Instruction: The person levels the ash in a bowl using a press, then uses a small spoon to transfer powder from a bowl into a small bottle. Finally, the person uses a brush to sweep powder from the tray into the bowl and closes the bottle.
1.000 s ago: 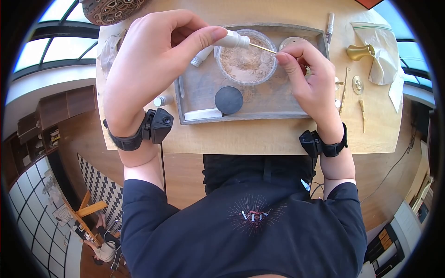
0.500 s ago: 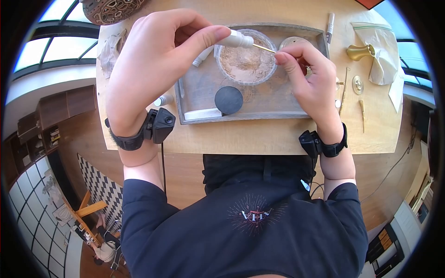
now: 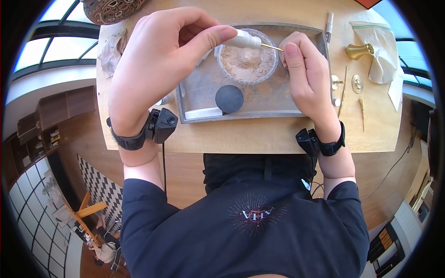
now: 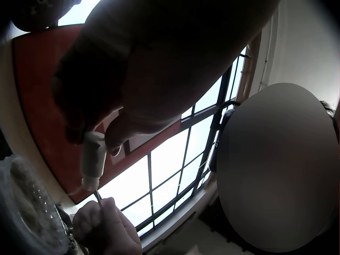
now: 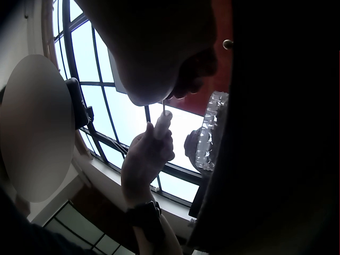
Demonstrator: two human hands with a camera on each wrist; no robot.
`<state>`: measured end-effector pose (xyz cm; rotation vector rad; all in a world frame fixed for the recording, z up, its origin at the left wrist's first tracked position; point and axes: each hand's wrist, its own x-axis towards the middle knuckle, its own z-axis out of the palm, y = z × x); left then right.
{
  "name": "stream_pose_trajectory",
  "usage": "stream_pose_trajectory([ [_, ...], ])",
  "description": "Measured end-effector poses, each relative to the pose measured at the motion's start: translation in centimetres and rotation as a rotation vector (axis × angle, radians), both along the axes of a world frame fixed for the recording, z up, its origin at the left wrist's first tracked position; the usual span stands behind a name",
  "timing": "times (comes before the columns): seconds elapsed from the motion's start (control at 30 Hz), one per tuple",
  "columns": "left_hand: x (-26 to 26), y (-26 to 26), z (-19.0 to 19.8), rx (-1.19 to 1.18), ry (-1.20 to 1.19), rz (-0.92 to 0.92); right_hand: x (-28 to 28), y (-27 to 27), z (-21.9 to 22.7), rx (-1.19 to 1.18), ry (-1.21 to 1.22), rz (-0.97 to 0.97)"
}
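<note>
My left hand (image 3: 160, 60) pinches a small white bottle (image 3: 245, 40) between thumb and fingers, lying nearly level above the tub. From its neck a thin golden rod (image 3: 272, 47) points right, and my right hand (image 3: 308, 76) pinches the far end with thumb over curled fingers. Under the bottle, a clear round tub (image 3: 222, 70) of pale brown powder (image 3: 245, 67) stands in the grey tray (image 3: 259, 115). In the left wrist view the bottle (image 4: 94, 159) hangs from the dark left hand (image 4: 114, 90), the right hand (image 4: 106, 226) below it.
In the tray lie a black round disc (image 3: 229, 98) and a white block (image 3: 203, 113). Right of it are a brass vase-shaped piece (image 3: 359, 52), a brass disc (image 3: 357, 84), thin brass tools (image 3: 362, 113) and a plastic bag (image 3: 382, 55). Crumpled plastic (image 3: 112, 53) lies at left.
Both hands have shifted slightly right with the bottle and rod. The right hand has turned, its thumb now upright over the rod's end, and more of the rod's length shows.
</note>
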<state>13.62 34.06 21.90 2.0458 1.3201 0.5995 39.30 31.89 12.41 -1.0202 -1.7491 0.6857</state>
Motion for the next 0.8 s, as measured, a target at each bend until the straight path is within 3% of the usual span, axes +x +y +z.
stream_pose_trajectory([
  [0.1,-0.20,0.04,0.02,0.008,-0.001,-0.003,-0.49,0.08,-0.44,-0.011,0.118,0.002],
  [0.4,-0.50,0.41,0.10,-0.010,0.004,0.001,-0.11,0.18,-0.90,-0.116,0.115,-0.026],
  [0.8,-0.20,0.39,0.31,0.012,0.069,0.092,-0.25,0.02,-0.12,-0.079,0.001,-0.062],
])
